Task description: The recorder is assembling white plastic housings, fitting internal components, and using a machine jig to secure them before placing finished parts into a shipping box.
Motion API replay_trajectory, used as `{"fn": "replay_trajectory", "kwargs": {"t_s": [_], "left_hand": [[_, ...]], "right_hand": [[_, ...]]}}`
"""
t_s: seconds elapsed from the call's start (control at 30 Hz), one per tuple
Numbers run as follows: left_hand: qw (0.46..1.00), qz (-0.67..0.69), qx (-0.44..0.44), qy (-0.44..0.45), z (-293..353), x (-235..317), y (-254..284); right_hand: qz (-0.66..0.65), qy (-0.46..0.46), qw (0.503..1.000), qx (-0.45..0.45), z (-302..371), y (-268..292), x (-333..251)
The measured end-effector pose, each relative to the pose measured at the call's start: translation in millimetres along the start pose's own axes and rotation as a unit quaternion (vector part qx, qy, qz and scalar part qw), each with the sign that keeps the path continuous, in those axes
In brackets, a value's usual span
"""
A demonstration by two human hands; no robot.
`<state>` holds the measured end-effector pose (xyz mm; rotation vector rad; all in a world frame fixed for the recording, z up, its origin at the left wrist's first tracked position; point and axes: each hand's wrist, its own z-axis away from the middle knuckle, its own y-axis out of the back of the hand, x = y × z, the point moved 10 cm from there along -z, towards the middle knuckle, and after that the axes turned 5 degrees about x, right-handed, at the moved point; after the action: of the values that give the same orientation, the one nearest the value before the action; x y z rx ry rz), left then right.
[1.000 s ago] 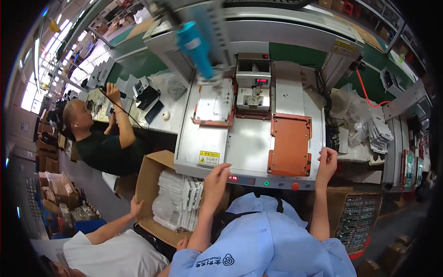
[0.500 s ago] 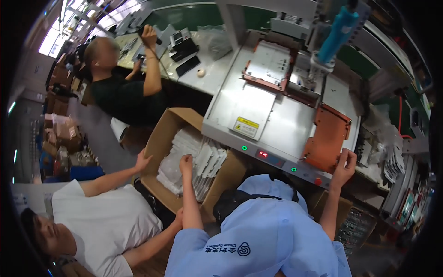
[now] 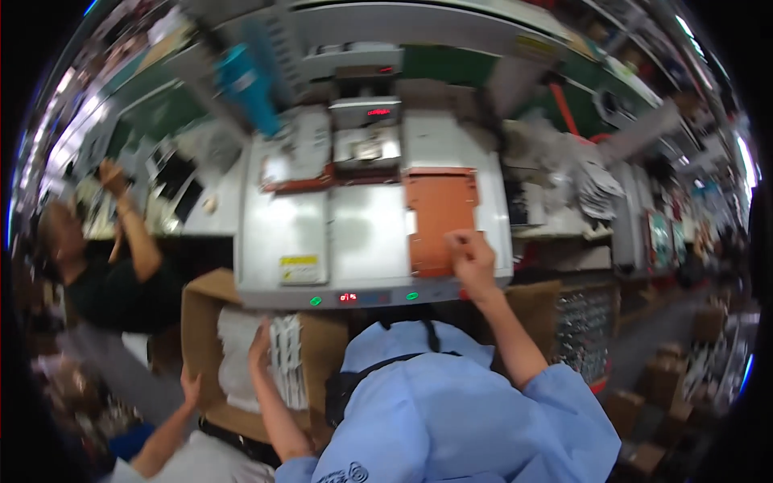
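My left hand is over the open cardboard box, beside a row of upright white panels and white foam-like wrapping. Its fingers point away from me but are smeared by motion. My right hand is above the lower right part of an orange-brown fixture plate on the machine bed. Those fingers are curled together, and anything between them is hidden. A second fixture with a pale part on it lies at the bed's far left.
The machine's front panel has lit green buttons and a red display. A blue cylinder stands over the far left of the bed. One co-worker's hand touches the box; another person works at the left bench. Plastic bags lie on the right.
My view has swung to the right and now faces the machine squarely. My left hand is lower beside the white panels. My right hand has moved inward over the orange-brown plate.
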<state>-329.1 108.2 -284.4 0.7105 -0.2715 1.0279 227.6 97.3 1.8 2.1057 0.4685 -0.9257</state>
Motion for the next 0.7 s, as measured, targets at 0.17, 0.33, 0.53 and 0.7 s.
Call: {"fn": "replay_trajectory", "kwargs": {"t_s": [0.17, 0.33, 0.53, 0.7], "left_hand": [[0.981, -0.026, -0.041, 0.189, -4, -15, -1], [0.993, -0.023, 0.035, 0.110, -23, -37, 27], [0.884, -0.340, 0.283, -0.150, 0, -28, 81], [0.865, -0.279, 0.417, -0.009, 60, -99, 157]], "right_hand": [[0.083, 0.076, 0.988, 0.109, -26, 53, 17], [0.097, -0.167, 0.969, 0.151, -58, 120, 178], [0.243, -0.158, 0.957, -0.010, -85, 91, 311], [0.373, -0.247, 0.886, -0.121, -87, 45, 340]]}}
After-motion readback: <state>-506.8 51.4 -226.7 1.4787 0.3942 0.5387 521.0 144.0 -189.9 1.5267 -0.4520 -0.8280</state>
